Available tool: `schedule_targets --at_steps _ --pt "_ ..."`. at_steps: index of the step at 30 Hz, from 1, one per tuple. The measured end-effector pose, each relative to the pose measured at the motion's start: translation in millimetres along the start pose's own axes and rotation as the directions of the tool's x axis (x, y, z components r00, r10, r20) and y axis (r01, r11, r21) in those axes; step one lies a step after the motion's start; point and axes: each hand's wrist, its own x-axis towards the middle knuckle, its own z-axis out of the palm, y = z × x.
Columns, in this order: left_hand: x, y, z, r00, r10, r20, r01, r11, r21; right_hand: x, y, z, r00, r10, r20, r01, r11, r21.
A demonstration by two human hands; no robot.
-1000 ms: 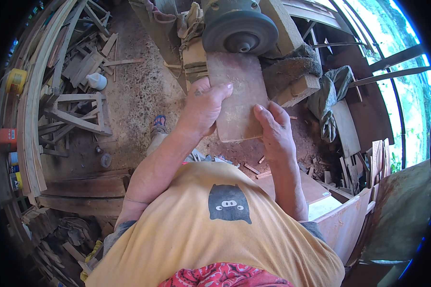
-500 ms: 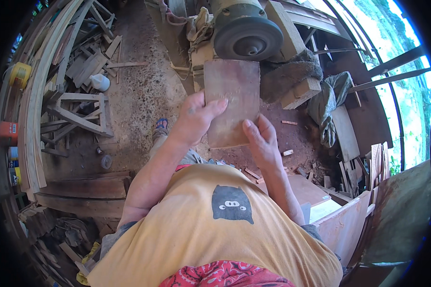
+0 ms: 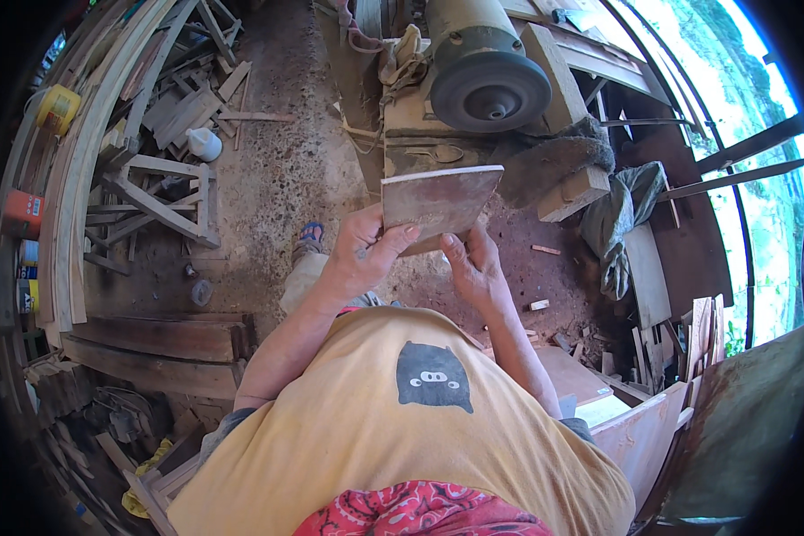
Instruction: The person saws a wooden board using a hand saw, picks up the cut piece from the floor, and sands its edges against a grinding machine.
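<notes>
Between my hands is a flat, rectangular brown tile (image 3: 439, 200) with a pale far edge. It is tilted so that this edge shows. My left hand (image 3: 366, 252) is closed on its left side, thumb lying on the upper face. At the near right corner, my right hand (image 3: 476, 266) grips it with the thumb on top; most of the fingers of both hands are hidden behind it. Beyond the tile is a grey grinding wheel (image 3: 460, 95) on a motor (image 3: 467, 25), and a gap separates the two. Whether the wheel spins, I cannot tell.
The motor stands on a wooden stand with a dark cloth (image 3: 554, 152) beside it. Long planks (image 3: 80, 196) and a wooden frame (image 3: 165, 214) line the left, near a white bottle (image 3: 204, 144). A grey-green sheet (image 3: 618, 223) hangs at right. Wood scraps lie on the floor.
Both hands have drawn the tile back from under the wheel toward me and tipped it, so its far edge now shows. The view has shifted slightly.
</notes>
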Motion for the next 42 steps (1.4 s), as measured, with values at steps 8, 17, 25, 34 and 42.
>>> schedule_targets --at_steps 8,17,25,34,42 --pt "7.9 12.8 15.3 0.996 -0.081 0.021 0.083 0.987 -0.137 -5.2 -36.5 5.5 0.975 0.038 -0.22 0.009 0.978 0.208" --pt "20.4 11.9 17.6 0.982 -0.093 0.165 0.153 0.903 -0.401 17.3 -50.3 0.8 0.852 0.135 0.506 -0.504 0.476 0.721" --pt "10.8 6.1 22.4 0.999 0.01 0.049 0.02 0.818 -0.575 15.0 -60.2 19.3 0.867 0.426 0.259 -0.498 0.748 0.438" --pt "11.1 25.2 -11.5 0.995 -0.008 0.1 0.035 0.962 -0.27 29.5 -53.0 52.0 0.982 -0.1 0.162 0.091 0.994 0.062" --pt "41.3 14.7 -110.8 0.961 0.265 -0.079 -0.249 0.954 0.165 64.9 -50.1 113.4 0.949 0.008 0.314 -0.067 0.982 0.178"
